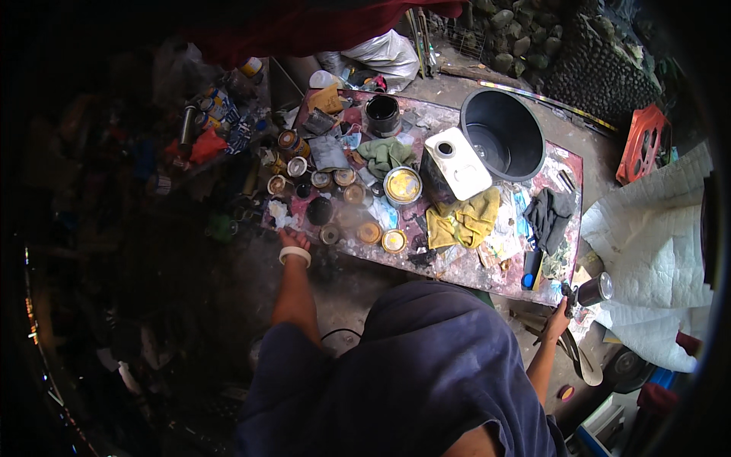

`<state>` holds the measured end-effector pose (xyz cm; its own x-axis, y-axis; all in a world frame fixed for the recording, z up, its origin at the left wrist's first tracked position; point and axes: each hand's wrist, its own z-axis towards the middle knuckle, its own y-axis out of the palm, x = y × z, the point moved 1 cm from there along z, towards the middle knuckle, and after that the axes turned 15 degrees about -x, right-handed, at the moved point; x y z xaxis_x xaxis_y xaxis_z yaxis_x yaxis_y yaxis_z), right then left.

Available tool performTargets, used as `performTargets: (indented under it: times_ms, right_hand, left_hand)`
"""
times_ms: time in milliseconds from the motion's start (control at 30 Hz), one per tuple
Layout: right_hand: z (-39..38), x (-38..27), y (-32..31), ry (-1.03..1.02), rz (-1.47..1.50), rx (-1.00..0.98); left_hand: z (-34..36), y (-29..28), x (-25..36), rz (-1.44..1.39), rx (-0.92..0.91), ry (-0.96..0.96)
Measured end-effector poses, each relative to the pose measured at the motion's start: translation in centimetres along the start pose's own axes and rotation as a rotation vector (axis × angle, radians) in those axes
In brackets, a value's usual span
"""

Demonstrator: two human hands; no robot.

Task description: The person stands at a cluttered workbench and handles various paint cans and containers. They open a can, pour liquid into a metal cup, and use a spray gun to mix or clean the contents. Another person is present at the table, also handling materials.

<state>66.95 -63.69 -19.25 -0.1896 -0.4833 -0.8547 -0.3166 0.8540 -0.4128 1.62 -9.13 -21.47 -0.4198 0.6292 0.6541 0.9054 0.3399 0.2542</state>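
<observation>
At the right end of the table my right hand (559, 318) is closed round the handle of a spray gun (594, 290) with a metal cup. My left hand (295, 239) reaches to the table's front left edge, palm partly up, fingers loosely stretched and nothing seen in them. A pale ring (295, 254) circles that wrist. Just beyond the fingers lies crumpled white material (279, 210), beside a dark pot (319, 211) and a small open tin (330, 234). Two lidded tins, one brownish (369, 232) and one yellow-topped (394, 241), stand along the front edge.
On the paint-stained table (438, 270) stand a large black bucket (525, 122), a white-topped canister (460, 171), a yellow-stained tin (403, 185), and yellow (468, 221), green (387, 154) and dark (552, 217) cloths. White sheeting (647, 221) hangs at right. Stones (518, 38) lie behind.
</observation>
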Motion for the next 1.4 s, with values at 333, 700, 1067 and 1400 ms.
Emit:
performTargets:
  times_ms: [333, 700, 1067, 1400]
  right_hand:
    - [-3.5, -6.4, 1.9, -0.043, 0.032, -0.037]
    - [-5.4, -8.6, 2.2, -0.017, 0.027, 0.005]
    - [-5.3, -8.1, 2.2, -0.053, 0.044, 0.051]
    - [-5.2, -7.3, 2.0, 0.011, 0.064, 0.007]
  left_hand:
    - [3.0, 1.1, -0.6, 0.043, -0.005, -0.075]
    - [5.4, 0.9, -1.6, 0.057, -0.016, -0.029]
    - [4.4, 1.9, -1.5, -0.005, -0.07, 0.0]
    - [5.6, 1.0, -1.8, -0.07, -0.044, -0.025]
